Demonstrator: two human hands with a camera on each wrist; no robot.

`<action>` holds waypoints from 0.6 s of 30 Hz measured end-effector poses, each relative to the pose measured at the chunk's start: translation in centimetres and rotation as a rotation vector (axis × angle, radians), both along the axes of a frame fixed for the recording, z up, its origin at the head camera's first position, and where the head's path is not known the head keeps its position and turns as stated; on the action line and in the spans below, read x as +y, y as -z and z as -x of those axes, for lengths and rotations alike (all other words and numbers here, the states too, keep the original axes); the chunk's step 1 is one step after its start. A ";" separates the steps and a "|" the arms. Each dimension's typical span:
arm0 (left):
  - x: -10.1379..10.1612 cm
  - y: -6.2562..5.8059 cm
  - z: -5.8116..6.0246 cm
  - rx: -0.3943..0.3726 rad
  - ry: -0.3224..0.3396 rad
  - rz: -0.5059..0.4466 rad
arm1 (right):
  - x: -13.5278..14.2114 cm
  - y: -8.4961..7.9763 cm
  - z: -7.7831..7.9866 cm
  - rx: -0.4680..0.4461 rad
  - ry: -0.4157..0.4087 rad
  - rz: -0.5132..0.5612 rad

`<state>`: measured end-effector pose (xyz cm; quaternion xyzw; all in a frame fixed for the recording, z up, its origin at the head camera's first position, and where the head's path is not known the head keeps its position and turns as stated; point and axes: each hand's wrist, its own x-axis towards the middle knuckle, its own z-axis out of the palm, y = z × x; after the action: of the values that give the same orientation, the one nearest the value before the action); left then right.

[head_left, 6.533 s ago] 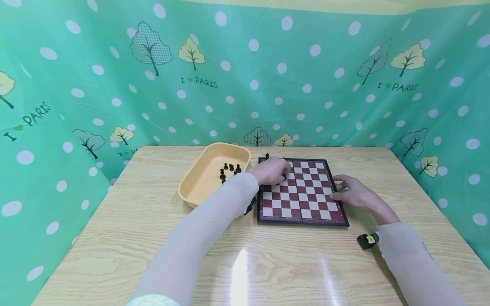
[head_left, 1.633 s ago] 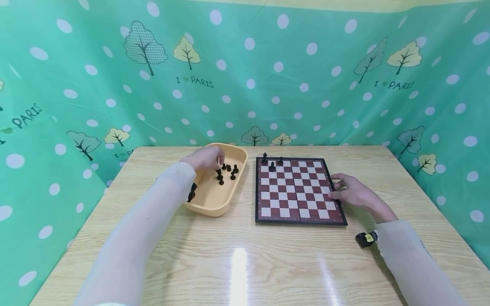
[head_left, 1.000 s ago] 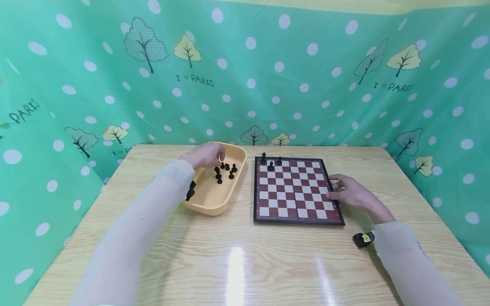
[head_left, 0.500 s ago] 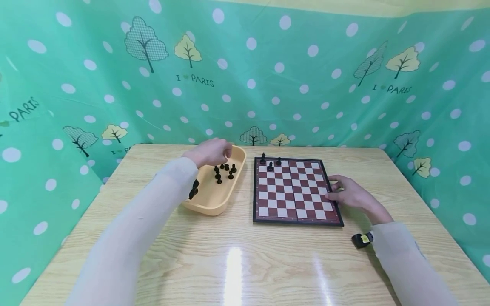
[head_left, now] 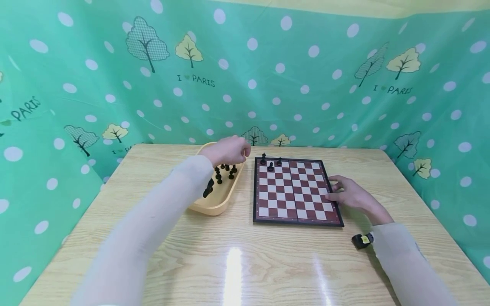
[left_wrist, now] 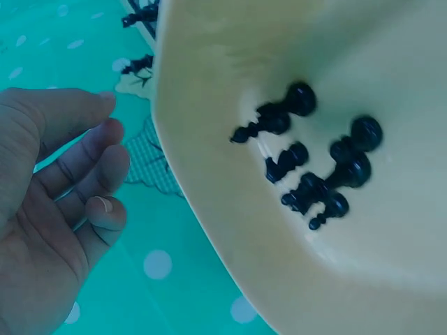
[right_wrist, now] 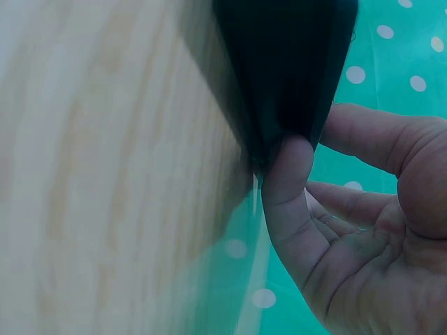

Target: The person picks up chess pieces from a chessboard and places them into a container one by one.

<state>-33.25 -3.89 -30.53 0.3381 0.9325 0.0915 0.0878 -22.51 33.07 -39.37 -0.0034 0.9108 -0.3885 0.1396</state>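
My left hand (head_left: 231, 149) is over the right far rim of the yellow tray (head_left: 208, 209), fingers curled. In the left wrist view its thumb and index fingertips (left_wrist: 108, 129) come together, and I cannot make out anything between them. Several black chess pieces (left_wrist: 349, 167) sit in the tray beside that hand. To the right lies a red and white chessboard (head_left: 296, 191) with a black rim, three black chess pieces (head_left: 271, 166) standing in its far left corner. My right hand (head_left: 350, 193) pinches the board's right edge, seen as a dark slab in the right wrist view.
All of this is on a light wooden table (head_left: 191, 263). A green dotted curtain (head_left: 245, 76) hangs behind and along both sides. A strip of tabletop separates the tray from the board.
My left hand has left the board, gone down into the tray, then risen and moved right toward the board. Three pieces now show on the board's corner. The right hand has stayed at the edge.
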 end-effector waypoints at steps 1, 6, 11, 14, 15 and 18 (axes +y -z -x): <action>0.3 0.0 0.0 0.003 0.001 -0.003 | 0.0 0.0 0.0 0.000 0.000 -0.001; 1.7 0.2 -0.1 0.021 0.029 -0.009 | -0.1 -0.1 -0.1 0.005 0.009 -0.001; 3.1 0.5 -0.1 0.017 0.046 -0.022 | 0.0 0.0 -0.1 0.000 0.011 0.003; 3.8 0.8 0.0 0.016 0.049 -0.030 | 0.0 0.0 -0.1 -0.001 0.013 0.001; 4.1 0.8 0.0 0.017 0.051 -0.029 | 0.0 0.0 -0.1 -0.001 0.014 0.001; 4.7 1.1 0.0 0.029 0.063 -0.027 | 0.0 -0.1 -0.1 -0.002 0.016 0.001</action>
<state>-33.30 0.86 -31.59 0.3696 0.9213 0.0961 0.0725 -22.45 33.05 -39.31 0.0039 0.9104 -0.3901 0.1374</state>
